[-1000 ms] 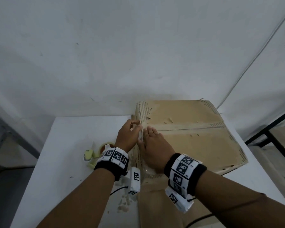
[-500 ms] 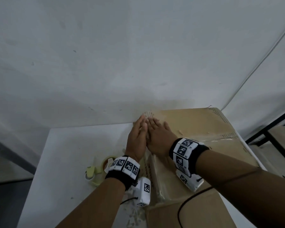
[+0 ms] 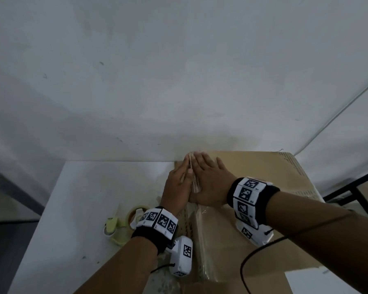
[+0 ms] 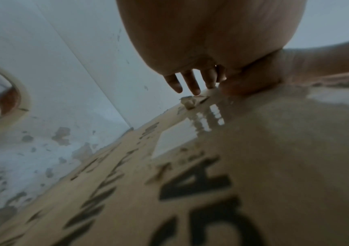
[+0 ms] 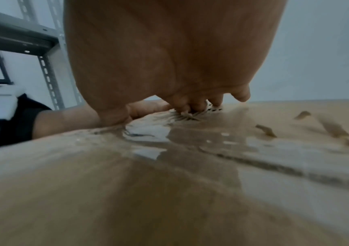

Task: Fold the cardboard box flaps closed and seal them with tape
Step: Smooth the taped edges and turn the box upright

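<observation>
Your left hand (image 3: 177,187) and right hand (image 3: 208,183), fingers straight, pressed the tape (image 5: 148,133) over the box (image 3: 263,209) edge between them.

both forearms bare, no sleeves. left wrist (image 3: 156,227): black band, row of white square tiles on top, each printed with a black pixel marker. white box-shaped camera (image 3: 182,258) hangs under it, one marker on its side face, another partly seen at its near end, thin black cable out the near end. right wrist (image 3: 251,200): same black band, white marker tiles stacked in a column round it, white camera (image 3: 251,233) below with a marker, black cable (image 3: 245,266) looping from it toward the near edge. left hand (image 3: 176,187) and right hand (image 3: 208,183) bare, no gloves, no rings seen. right wrist view shows the left band as black with blurred white tiles
</observation>
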